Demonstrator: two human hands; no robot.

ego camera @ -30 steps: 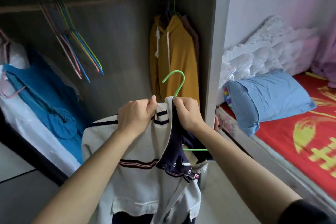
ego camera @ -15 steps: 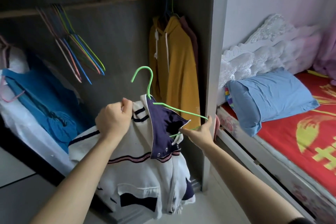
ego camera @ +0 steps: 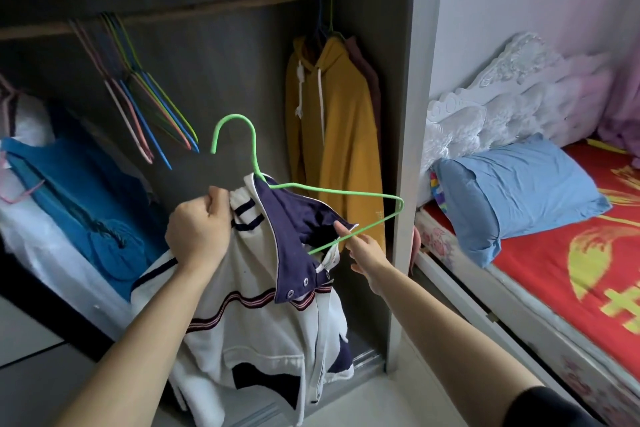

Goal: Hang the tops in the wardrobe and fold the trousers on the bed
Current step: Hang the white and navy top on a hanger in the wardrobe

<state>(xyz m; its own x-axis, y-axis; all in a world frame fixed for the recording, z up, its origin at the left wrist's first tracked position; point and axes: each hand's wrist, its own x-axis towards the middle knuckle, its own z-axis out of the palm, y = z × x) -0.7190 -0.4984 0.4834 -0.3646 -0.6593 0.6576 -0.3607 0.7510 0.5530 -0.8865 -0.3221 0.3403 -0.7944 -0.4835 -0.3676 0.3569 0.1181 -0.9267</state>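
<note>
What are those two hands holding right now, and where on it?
The left hand grips the white jacket by its striped collar. The right hand appears to pinch the lower bar of the green hanger.

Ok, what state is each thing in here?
jacket: half on hanger, right side off.
hanger: off the rail, right arm bare.
left hand: grips jacket collar.
right hand: at jacket's open edge, grip unclear.
hoodie: hung on rail.
spare hangers: empty, on rail.
wardrobe: open.

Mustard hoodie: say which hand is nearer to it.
Right. The right hand sits by the hem of the mustard hoodie; the left hand grips the white jacket farther left.
</note>
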